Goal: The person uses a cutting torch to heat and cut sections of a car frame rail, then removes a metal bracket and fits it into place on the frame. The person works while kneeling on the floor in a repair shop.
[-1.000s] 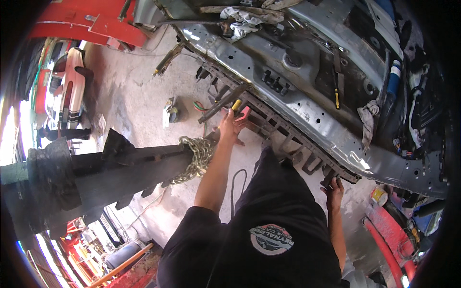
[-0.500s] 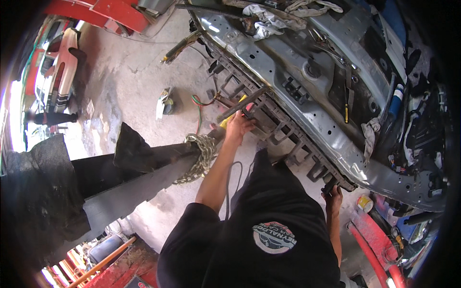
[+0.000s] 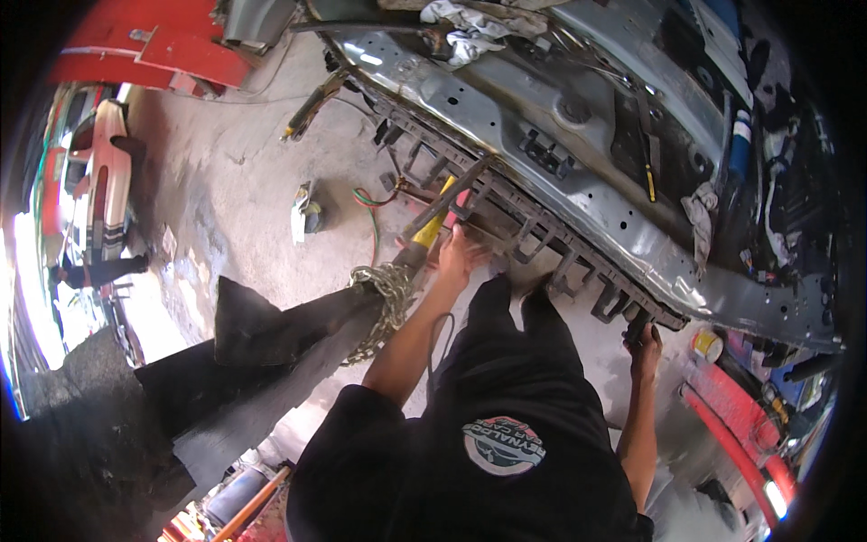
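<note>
A long dark slotted strip [image 3: 564, 242] with square loops along its lower side runs beside the edge of a bare grey metal car body panel [image 3: 533, 194]. At the strip's right end, my right hand [image 3: 645, 350] has its fingers closed round a black part hanging there. Further left, my left hand [image 3: 461, 260] is under the strip, close to a yellow bar [image 3: 433, 221] and a dark metal bar [image 3: 447, 200] that sticks out from the panel. Its thumb points up, while its other fingers are smeared by motion and partly hidden.
A dark beam [image 3: 307, 316] wrapped with a thick chain [image 3: 386, 298] comes in from the left. Crumpled rags [image 3: 465, 32] and a yellow-handled tool [image 3: 649, 181] lie on the car body. A small can [image 3: 310, 217] stands on the floor; red metal framework [image 3: 731, 415] is at right.
My left hand has shifted down and away from the strip, against which it rested before. My right hand stays at the strip's right end. The whole view has turned slightly.
</note>
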The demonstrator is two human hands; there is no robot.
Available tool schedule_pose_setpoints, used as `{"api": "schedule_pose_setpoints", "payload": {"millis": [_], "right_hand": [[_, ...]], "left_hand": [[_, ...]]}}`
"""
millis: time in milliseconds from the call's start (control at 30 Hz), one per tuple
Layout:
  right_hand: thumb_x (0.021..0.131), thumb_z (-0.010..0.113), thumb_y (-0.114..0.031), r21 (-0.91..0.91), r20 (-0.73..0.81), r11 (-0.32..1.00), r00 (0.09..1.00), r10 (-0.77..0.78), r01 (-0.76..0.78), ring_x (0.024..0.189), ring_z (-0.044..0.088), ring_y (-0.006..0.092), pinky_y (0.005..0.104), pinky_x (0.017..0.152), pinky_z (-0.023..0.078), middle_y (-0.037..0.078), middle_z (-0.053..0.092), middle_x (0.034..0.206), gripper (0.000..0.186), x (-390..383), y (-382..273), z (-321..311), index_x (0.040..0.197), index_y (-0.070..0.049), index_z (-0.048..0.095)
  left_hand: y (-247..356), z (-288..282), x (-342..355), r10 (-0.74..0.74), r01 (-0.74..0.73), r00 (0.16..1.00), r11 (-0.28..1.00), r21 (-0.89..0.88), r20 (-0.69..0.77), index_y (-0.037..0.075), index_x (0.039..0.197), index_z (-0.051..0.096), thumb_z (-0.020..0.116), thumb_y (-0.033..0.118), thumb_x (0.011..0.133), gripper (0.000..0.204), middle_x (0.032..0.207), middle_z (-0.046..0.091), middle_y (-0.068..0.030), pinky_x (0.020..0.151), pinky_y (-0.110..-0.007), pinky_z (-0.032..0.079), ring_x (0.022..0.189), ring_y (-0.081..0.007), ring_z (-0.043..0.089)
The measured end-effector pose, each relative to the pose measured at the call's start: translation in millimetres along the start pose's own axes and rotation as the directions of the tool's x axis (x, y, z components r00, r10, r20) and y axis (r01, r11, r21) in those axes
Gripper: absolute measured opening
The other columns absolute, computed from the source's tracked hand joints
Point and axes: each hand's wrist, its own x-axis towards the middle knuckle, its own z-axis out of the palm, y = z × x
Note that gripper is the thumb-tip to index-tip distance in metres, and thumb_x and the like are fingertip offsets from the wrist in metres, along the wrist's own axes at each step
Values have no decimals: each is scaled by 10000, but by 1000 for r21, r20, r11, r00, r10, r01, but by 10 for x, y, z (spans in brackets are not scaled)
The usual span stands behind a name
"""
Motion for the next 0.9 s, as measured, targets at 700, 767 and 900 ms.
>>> {"api": "schedule_pose_setpoints", "payload": {"millis": [700,767,900], "right_hand": [[968,645,-397,83,-218,980,963,-158,179,928,673,229,385,708,577,130,656,1162,589,126,282,39,1380,-28,440],[969,662,-355,134,-194,970,965,-177,205,1028,649,243,394,721,580,146,632,1204,651,150,331,22,1442,-5,383],[947,700,-292,194,-142,950,965,-219,244,947,661,248,384,680,572,151,647,1176,709,218,497,-27,1485,0,344]], "left_hand": [[-1455,-873,-1726,-454,-616,631,201,762,629,7,912,690,538,41,743,230,843,700,-163,738,-415,530,831,-297,681],[-1386,-993,-2026,-535,-523,610,282,804,584,-3,941,674,548,46,768,220,822,685,-137,712,-390,523,793,-234,660],[-1377,-1238,-2334,-642,-195,675,320,927,364,-1,1026,644,597,91,829,222,840,674,-100,708,-348,528,790,-155,636]]}}
